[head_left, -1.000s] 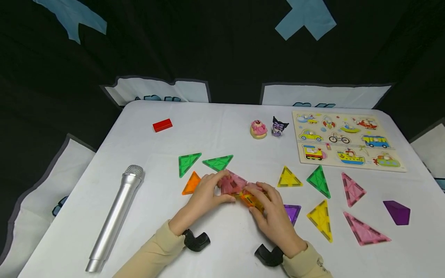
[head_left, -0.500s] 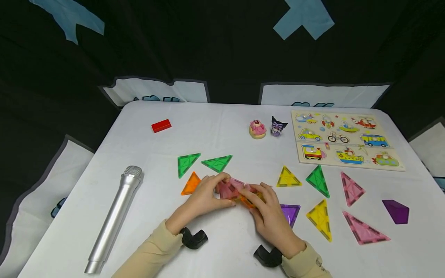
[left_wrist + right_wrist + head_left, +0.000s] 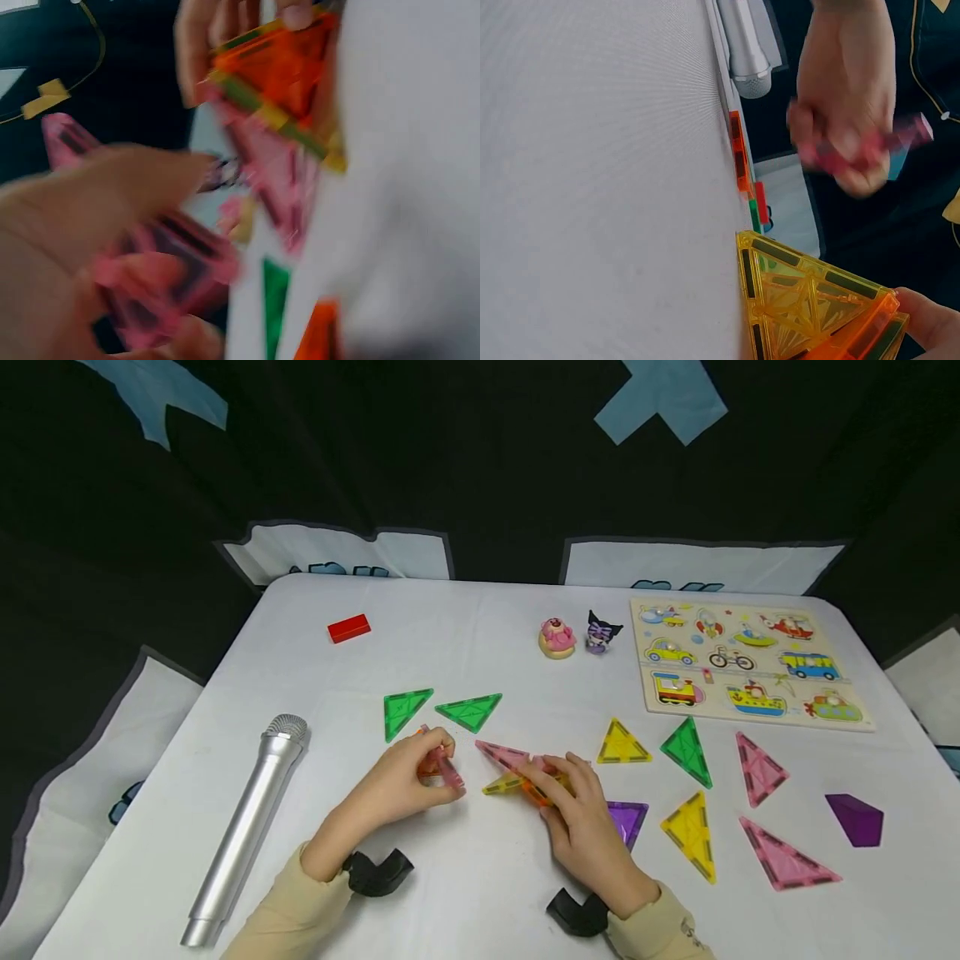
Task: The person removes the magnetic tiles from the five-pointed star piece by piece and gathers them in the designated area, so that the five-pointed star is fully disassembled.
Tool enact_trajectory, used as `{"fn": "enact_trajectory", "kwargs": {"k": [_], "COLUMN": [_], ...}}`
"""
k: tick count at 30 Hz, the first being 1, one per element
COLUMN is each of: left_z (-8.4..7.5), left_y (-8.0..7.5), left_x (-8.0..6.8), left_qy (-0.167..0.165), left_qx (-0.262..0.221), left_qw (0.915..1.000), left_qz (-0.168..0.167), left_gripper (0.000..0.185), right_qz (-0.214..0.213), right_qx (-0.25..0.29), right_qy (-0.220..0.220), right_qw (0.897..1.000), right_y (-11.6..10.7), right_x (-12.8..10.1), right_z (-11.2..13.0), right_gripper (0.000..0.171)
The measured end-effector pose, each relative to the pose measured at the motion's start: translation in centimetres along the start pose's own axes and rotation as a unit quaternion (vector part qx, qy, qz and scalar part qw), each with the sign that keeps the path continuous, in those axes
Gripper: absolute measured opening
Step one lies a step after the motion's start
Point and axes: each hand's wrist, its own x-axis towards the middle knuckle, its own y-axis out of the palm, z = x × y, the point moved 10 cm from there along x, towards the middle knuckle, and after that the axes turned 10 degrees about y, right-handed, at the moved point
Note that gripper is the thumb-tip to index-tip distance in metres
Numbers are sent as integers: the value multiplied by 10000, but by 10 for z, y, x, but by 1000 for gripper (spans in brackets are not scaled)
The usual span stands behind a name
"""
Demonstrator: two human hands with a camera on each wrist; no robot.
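Observation:
My left hand (image 3: 397, 781) pinches a pink magnetic tile (image 3: 199, 247) between thumb and fingers, raised over the table and apart from the other tiles. To its right, my right hand (image 3: 592, 827) grips a joined cluster of magnetic tiles: a yellow tile (image 3: 787, 281), an orange tile (image 3: 281, 67) and a pink tile (image 3: 501, 755). The cluster stands on the table; my right fingers cover part of it. A purple tile (image 3: 628, 820) lies partly hidden beside the right hand. An orange triangle (image 3: 321, 334) lies behind my left hand, mostly hidden in the head view.
Green triangles (image 3: 469, 713) lie behind the hands. Loose yellow (image 3: 692, 835), green and pink triangles (image 3: 787, 857) and a dark purple piece (image 3: 855, 820) spread rightward. A microphone (image 3: 247, 831) lies left; a red block (image 3: 348, 628), two figurines (image 3: 557, 638) and a vehicle puzzle board (image 3: 750, 664) sit farther back.
My left hand has drawn away to the left with a pink tile, off the cluster. My right hand has stayed nearly in place, holding the cluster.

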Motion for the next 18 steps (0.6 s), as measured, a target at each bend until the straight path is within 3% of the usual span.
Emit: {"fn": "enact_trajectory", "kwargs": {"k": [4, 6, 12, 18], "left_z": [5, 9, 11, 11], "left_y": [-22, -31, -43, -62], "left_x": [-30, -45, -72, -102], "left_qy": [-445, -688, -1020, -1395], "left_qx": [796, 931, 877, 819], "left_qw": [9958, 9932, 9900, 9825], "left_qz": [-40, -153, -426, -920], "left_gripper": [18, 19, 18, 18], "right_qz": [5, -27, -54, 105], "right_qx": [41, 41, 66, 120], "right_qy": [4, -1, -14, 4], "right_qw": [10000, 10000, 10000, 9999], "right_y": [-1, -2, -5, -1], "right_x": [0, 0, -2, -2], "right_z": [0, 0, 0, 3], "right_gripper": [69, 69, 68, 67]}}
